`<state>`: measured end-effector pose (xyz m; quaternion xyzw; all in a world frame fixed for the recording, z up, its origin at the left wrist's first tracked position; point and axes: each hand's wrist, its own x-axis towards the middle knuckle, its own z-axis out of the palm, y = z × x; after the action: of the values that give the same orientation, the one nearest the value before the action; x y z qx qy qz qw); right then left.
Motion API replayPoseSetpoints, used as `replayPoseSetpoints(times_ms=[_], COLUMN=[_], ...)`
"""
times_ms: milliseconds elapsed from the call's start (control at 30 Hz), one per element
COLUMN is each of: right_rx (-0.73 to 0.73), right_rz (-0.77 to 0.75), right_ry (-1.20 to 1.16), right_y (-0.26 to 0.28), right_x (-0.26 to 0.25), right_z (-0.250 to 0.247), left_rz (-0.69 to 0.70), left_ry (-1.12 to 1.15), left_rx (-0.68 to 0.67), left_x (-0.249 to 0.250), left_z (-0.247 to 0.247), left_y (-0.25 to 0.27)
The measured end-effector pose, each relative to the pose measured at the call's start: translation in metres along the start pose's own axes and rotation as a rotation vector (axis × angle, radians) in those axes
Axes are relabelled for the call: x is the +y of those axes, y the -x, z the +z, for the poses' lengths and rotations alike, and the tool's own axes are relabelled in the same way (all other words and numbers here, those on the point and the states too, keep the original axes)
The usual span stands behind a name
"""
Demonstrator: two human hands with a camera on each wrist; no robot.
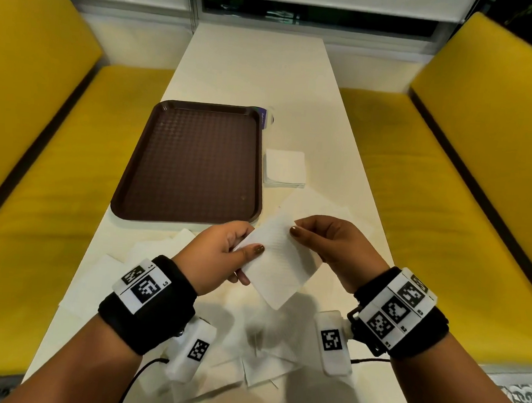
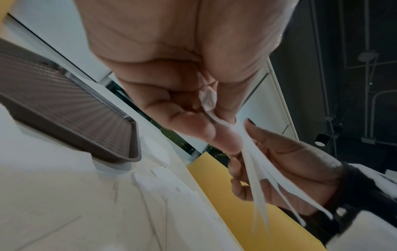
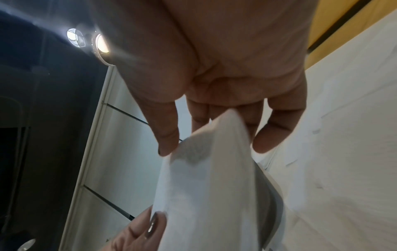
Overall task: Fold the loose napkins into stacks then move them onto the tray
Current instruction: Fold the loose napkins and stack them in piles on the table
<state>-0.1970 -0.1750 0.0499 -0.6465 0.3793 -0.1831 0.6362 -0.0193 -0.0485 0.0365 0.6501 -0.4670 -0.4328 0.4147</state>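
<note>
left hand (image 1: 220, 254): bare, thumbnail painted a dark metallic brown
right hand (image 1: 331, 243): bare, nails in the same polish
wrist bands (image 1: 147, 306): black padded fabric, one on each wrist
marker plates (image 1: 399, 308): white blocks printed with black square codes and small labels
wrist cameras (image 1: 333, 341): white housings, each with one code
cables (image 1: 139, 378): thin, black

Fast-food diner booth: yellow padded benches (image 1: 468, 171), white table (image 1: 254, 74), brown serving tray (image 1: 133, 189).
</note>
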Motion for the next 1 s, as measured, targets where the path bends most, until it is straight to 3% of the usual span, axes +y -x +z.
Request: replayPoseSetpoints(times_ms=[200, 433, 567, 1000], right_rx=[0.008, -0.123, -0.119, -0.099], right_rz=[-0.012, -0.054, -0.090, -0.143], right_ry=[0.028, 0.233, 0.271, 0.228], right_y=[0.001, 0.004, 0.007, 0.009], right_x=[0.000, -0.004, -0.007, -0.008], right_z=[-0.001, 0.002, 0.006, 0.006], left_rz=[0.009, 0.159, 0.199, 0.191], left_ry=[-0.045, 0.053, 0.013, 0.089], left_rx=[0.016, 0.141, 0.198, 0.151], left_x=[-0.009, 0.005, 0.007, 0.007], left_z=[-0.002, 0.002, 0.005, 0.011], left_y=[-0.002, -0.012, -0.013, -0.011])
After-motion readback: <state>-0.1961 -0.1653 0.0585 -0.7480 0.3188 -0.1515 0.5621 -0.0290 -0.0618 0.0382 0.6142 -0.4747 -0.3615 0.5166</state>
